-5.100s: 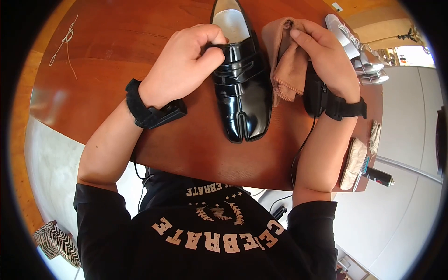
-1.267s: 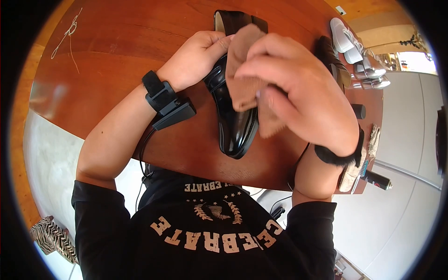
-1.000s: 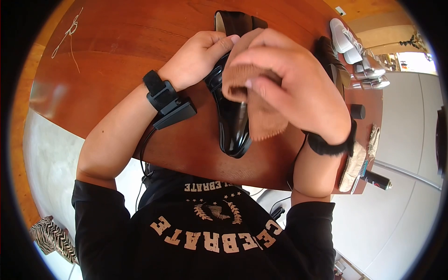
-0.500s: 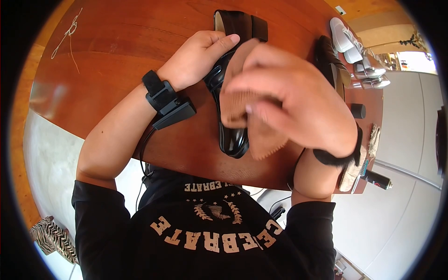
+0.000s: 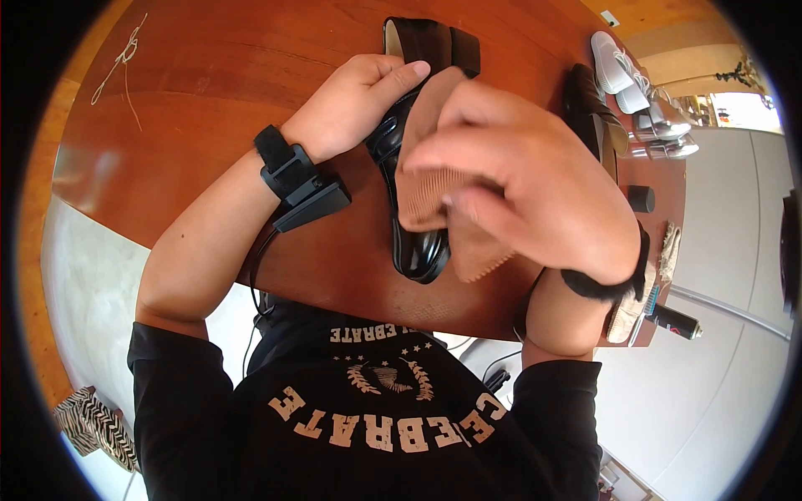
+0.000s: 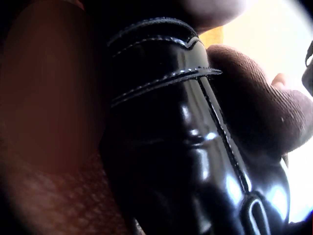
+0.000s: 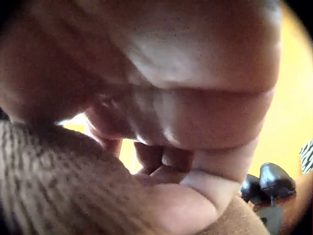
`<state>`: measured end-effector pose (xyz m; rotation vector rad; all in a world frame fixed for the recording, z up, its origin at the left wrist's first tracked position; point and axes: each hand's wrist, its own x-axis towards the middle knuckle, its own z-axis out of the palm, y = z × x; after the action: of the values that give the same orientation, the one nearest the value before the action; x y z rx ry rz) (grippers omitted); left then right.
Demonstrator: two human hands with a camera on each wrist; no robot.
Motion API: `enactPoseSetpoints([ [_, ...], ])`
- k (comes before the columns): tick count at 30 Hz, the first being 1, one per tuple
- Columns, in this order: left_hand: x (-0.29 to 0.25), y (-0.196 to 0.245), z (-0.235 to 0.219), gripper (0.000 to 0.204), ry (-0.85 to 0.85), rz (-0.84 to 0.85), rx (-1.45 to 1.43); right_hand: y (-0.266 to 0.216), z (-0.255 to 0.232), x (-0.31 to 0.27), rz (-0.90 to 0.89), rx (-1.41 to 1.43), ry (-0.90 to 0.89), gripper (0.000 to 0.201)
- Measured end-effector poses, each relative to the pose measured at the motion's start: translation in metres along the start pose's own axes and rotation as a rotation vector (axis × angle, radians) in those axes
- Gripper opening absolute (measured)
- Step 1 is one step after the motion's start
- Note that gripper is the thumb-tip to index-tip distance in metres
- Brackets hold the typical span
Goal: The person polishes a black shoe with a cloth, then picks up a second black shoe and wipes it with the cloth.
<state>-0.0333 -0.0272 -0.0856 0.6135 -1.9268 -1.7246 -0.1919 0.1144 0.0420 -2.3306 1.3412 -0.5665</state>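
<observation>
In the head view a glossy black split-toe loafer (image 5: 418,255) is tilted onto its side, toe toward the person, heel and sole edge showing. My left hand (image 5: 355,104) grips it near the opening, thumb over the edge. A brown ribbed cloth (image 5: 430,196) with a stitched edge hangs from my right hand (image 5: 539,171), which pinches it between thumb and fingers and holds it along the loafer's side. The left wrist view shows the loafer's shiny stitched upper (image 6: 171,122) with the cloth (image 6: 266,98) bunched beside it. Folded cloth (image 7: 58,181) lies under my palm in the right wrist view.
At the table's right side stand a dark shoe (image 5: 597,113), pale sneakers (image 5: 614,71) and silvery shoes (image 5: 668,134). Nearer are a black cylinder (image 5: 641,199), a beige fabric-like item (image 5: 628,305) and a black spray can (image 5: 678,321). A thin string (image 5: 125,58) lies far left.
The loafer has gone from upright to tilted on its side, and the cloth from beside it to over it. Over the last second my right hand has shifted the cloth slightly toward the toe.
</observation>
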Motion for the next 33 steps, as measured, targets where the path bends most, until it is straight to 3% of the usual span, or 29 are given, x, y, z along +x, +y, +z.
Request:
enactPoseSetpoints([
  [3, -0.001, 0.001, 0.003, 0.046, 0.021, -0.008, -0.056, 0.016, 0.006, 0.008, 0.109, 0.016, 0.128, 0.031],
  [6, -0.002, 0.001, 0.004, 0.045, 0.012, -0.020, -0.095, 0.023, 0.007, 0.008, 0.088, -0.011, 0.181, 0.030],
  [10, -0.004, 0.010, 0.003, 0.045, 0.013, -0.026, -0.053, 0.007, -0.002, 0.001, -0.018, 0.006, 0.038, 0.036],
  [15, -0.004, 0.006, -0.003, 0.043, -0.068, -0.046, -0.131, 0.014, 0.004, 0.004, 0.003, -0.053, 0.104, 0.038],
  [18, -0.005, 0.004, 0.002, 0.040, 0.019, -0.057, -0.140, 0.027, 0.017, 0.011, 0.037, -0.045, 0.361, 0.015],
  [23, -0.005, 0.003, 0.003, 0.039, 0.011, -0.080, -0.161, 0.022, 0.015, 0.005, 0.017, -0.121, 0.425, 0.013],
  [26, -0.006, 0.004, -0.001, 0.040, -0.012, -0.049, -0.131, 0.002, 0.002, -0.001, 0.029, -0.055, 0.242, 0.011],
  [31, -0.006, -0.011, -0.004, 0.033, -0.007, -0.036, -0.189, 0.007, 0.020, 0.002, -0.142, -0.060, 0.337, 0.007],
  [33, -0.015, 0.037, 0.013, 0.031, 0.033, -0.198, -0.238, 0.026, 0.025, 0.011, -0.022, -0.115, 0.407, 0.009],
])
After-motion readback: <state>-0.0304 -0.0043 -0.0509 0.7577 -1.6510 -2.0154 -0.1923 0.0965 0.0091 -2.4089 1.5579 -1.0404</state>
